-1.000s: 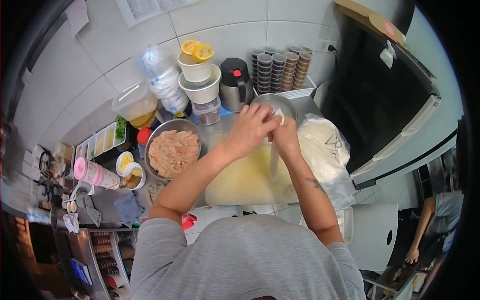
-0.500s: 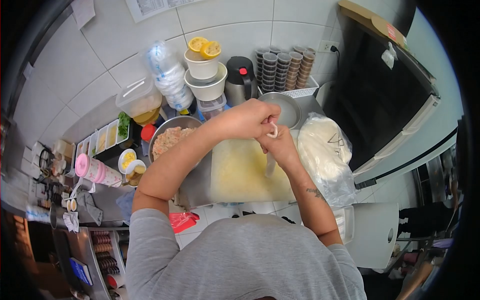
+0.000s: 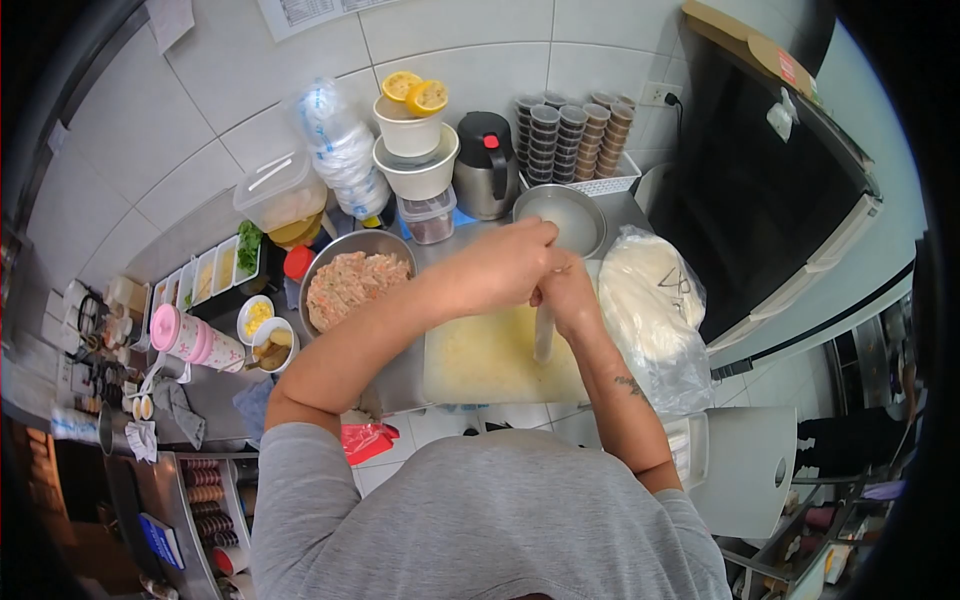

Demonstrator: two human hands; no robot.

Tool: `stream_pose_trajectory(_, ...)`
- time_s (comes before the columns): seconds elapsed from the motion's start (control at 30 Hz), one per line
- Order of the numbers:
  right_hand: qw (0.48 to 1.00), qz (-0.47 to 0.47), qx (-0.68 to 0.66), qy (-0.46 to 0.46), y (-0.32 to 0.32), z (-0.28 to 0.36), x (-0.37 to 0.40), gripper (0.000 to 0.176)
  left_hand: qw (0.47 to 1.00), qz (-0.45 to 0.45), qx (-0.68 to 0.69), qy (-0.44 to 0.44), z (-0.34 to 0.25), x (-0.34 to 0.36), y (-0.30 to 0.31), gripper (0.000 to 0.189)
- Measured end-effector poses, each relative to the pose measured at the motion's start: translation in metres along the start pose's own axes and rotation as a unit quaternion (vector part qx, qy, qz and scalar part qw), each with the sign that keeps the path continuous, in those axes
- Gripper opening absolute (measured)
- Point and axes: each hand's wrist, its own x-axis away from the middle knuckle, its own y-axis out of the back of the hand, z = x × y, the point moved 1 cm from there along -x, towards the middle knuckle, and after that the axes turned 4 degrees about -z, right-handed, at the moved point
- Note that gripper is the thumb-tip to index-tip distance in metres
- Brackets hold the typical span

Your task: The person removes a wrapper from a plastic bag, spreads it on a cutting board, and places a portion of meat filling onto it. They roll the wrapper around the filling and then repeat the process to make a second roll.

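Observation:
Over a yellowed cutting board (image 3: 480, 360), both my hands meet with their fingers closed together. My left hand (image 3: 505, 262) bends over from the left, its fingertips pinched against the right ones. In my right hand (image 3: 567, 296), a flat pale spatula (image 3: 543, 338) points down toward the board. The folded white wrapper that showed between the fingers earlier is hidden now. Just beyond the hands is a round metal pan (image 3: 600, 232) with cloudy liquid. To the left, a metal bowl (image 3: 408, 252) contains pinkish minced filling (image 3: 350, 285).
A plastic bag of white wrappers (image 3: 650, 290) lies right of the board. Behind stand a thermos jug (image 3: 485, 180), stacked tubs (image 3: 415, 178) topped with lemon halves, and sauce cups (image 3: 570, 140) in a basket. A pink tumbler (image 3: 195, 340) leans at left.
My left hand has turned and lowered slightly over the right fingers, covering the folded white wrapper. The spatula still hangs from my right hand.

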Motion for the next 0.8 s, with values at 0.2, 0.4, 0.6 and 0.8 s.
stream_pose_trajectory(0.2,1.000,0.008,-0.005,0.005,0.001,0.010,0.001,0.012,0.997,-0.064,0.037,0.021,0.005,0.005,-0.002,0.024)
stream_pose_trajectory(0.4,1.000,0.015,0.001,0.003,0.005,0.013,0.001,0.010,0.997,-0.079,0.006,0.012,0.002,0.007,-0.010,0.028)
stream_pose_trajectory(0.6,1.000,-0.007,-0.006,0.008,0.018,0.020,0.005,0.016,0.986,-0.077,0.139,0.050,0.019,-0.017,-0.020,0.030)
stream_pose_trajectory(0.8,0.997,-0.052,0.053,0.032,0.031,0.033,0.012,0.035,0.989,0.079,-0.066,0.102,0.107,-0.048,-0.125,0.026)
